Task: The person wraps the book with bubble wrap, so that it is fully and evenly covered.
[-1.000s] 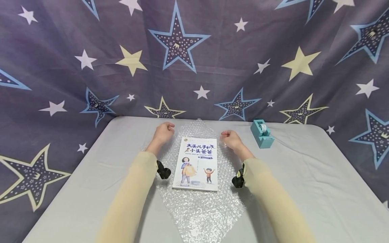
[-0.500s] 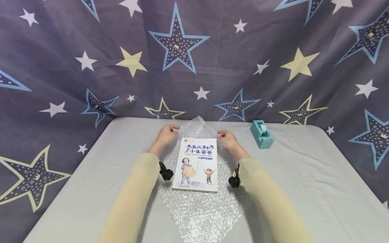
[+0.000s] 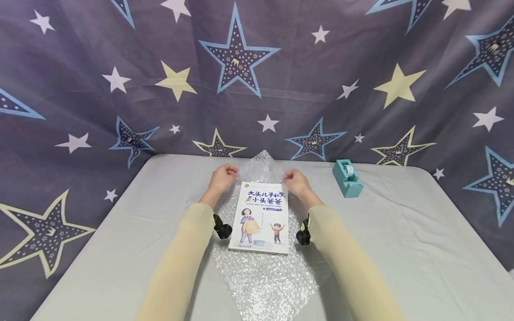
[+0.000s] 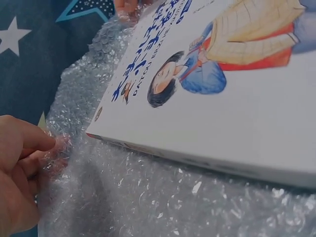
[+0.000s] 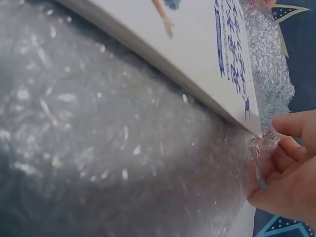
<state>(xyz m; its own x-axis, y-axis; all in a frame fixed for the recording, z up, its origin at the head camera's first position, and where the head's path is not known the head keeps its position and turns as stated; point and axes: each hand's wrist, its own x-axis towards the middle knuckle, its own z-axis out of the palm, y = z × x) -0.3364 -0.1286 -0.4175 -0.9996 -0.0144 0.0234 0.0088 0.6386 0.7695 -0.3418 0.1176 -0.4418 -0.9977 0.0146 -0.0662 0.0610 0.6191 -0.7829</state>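
Observation:
A white picture book [image 3: 259, 225] with blue Chinese lettering and two drawn figures lies face up on a sheet of clear bubble wrap [image 3: 265, 281]. The sheet is turned so that one corner points away and another toward me. My left hand [image 3: 222, 178] pinches the wrap's edge beside the book's far left corner; in the left wrist view its fingers show through the plastic. At the far right corner, my right hand [image 3: 297, 182] pinches the opposite edge between thumb and fingers, as the right wrist view shows. Between the hands, the wrap's far corner rises off the table.
A teal tape dispenser [image 3: 348, 178] with a roll of tape stands at the back right of the grey-covered table [image 3: 401, 249]. Behind the table hangs a dark curtain [image 3: 297, 80] with printed stars. Both wrists carry black cameras near the book's sides.
Both hands have moved inward toward the book, the right one further left. The wrap's far corner has lifted higher. The book and tape dispenser stay in place.

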